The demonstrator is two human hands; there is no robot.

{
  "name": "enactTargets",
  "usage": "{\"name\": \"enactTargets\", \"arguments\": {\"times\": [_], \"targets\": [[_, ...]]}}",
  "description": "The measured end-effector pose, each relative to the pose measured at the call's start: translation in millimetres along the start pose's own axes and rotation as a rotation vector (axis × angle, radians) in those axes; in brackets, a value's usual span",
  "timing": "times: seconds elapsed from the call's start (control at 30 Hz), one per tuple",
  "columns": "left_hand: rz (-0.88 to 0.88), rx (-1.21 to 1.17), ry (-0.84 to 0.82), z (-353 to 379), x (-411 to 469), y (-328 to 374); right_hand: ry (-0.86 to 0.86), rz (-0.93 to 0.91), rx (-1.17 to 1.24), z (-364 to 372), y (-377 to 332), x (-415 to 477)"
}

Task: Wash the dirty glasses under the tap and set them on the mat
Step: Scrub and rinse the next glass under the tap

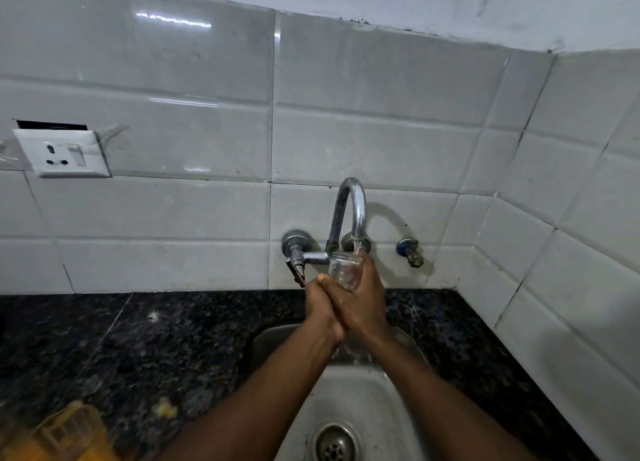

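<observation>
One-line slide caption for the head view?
Both hands hold a glass under the running tap over the sink.

Glass (pixel 344 270) under tap (pixel 349 211), above sink (pixel 367 395); socket (pixel 62 153) far left on wall.

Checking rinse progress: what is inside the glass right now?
Tap water runs into the glass, which looks clear with water inside. Both hands, the left hand and the right hand, cover its lower part, so the bottom is hidden.

Both hands hide most of the glass (pixel 341 270).
</observation>
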State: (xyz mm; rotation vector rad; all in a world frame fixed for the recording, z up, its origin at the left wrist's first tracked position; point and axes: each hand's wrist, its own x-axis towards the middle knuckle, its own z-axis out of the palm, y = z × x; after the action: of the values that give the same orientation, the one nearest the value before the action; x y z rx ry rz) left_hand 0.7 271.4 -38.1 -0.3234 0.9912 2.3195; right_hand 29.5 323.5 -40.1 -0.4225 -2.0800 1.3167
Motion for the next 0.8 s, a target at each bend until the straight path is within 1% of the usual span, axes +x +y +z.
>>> {"name": "enactTargets", "arguments": {"times": [0.03,0.07,0.1,0.13,0.17,0.2,0.23,0.27,0.33,0.4,0.43,0.47,0.5,0.53,0.57,0.6,0.63,0.67,0.73,0.77,0.8], "targets": [[0.069,0.097,0.082,-1.6,3.0,1.4,0.031,0.005,-0.016,-3.0,-1.2,1.7],[0.173,0.237,0.175,-4.8,4.7,4.0,0.015,0.052,-0.002,-7.4,-1.8,6.5],[0.332,0.417,0.250,-7.7,6.5,6.1,-0.038,0.122,0.045,-12.4,-2.4,12.8],[0.509,0.606,0.288,-9.1,4.9,9.5,-0.109,0.210,0.079,-18.5,-4.4,19.1],[0.663,0.757,0.289,-10.3,3.5,10.8,-0.174,0.273,0.078,-25.1,-7.8,24.3],[0.771,0.839,0.262,-10.1,0.3,11.9,-0.218,0.297,0.024,-31.2,-12.5,27.7],[0.838,0.873,0.235,-11.0,0.9,12.6,-0.250,0.285,-0.036,-35.7,-16.5,30.1],[0.882,0.895,0.226,-11.4,1.6,14.9,-0.298,0.246,-0.090,-38.4,-17.9,33.2],[0.927,0.972,0.217,-14.6,7.0,19.9,-0.473,0.185,-0.169,-44.1,-17.2,40.8],[0.952,1.123,0.155,-17.2,10.9,25.4,-0.715,0.252,-0.189,-55.0,-17.4,50.8],[0.979,1.203,0.110,-18.2,12.8,26.8,-0.814,0.286,-0.251,-60.3,-20.1,54.7],[1.017,1.246,0.068,-17.5,13.0,26.5,-0.906,0.257,-0.366,-63.1,-24.7,59.0],[1.051,1.242,0.048,-15.9,13.8,25.4,-0.977,0.168,-0.530,-62.4,-29.4,60.5],[1.076,1.201,0.054,-13.3,13.7,24.9,-0.992,0.024,-0.708,-57.4,-31.2,59.0],[1.100,1.151,0.074,-12.5,17.0,25.6,-0.923,-0.118,-0.867,-49.9,-33.9,53.4],[1.116,1.113,0.082,-12.1,19.6,26.9,-0.804,-0.218,-0.921,-43.6,-35.3,49.0],[1.136,1.103,0.049,-14.7,22.0,28.9,-0.722,-0.255,-0.890,-41.4,-36.1,46.2],[1.162,1.119,-0.042,-18.2,20.7,32.3,-0.719,-0.232,-0.812,-41.8,-33.4,47.4],[1.252,1.190,-0.291,-29.3,20.9,37.7,-0.845,-0.071,-0.639,-51.0,-30.4,51.1],[1.297,1.227,-0.373,-34.6,21.5,40.1,-0.903,-0.014,-0.601,-54.7,-31.0,53.0],[1.299,1.253,-0.394,-35.9,22.2,40.5,-0.920,-0.007,-0.596,-55.4,-32.0,52.1]]}}
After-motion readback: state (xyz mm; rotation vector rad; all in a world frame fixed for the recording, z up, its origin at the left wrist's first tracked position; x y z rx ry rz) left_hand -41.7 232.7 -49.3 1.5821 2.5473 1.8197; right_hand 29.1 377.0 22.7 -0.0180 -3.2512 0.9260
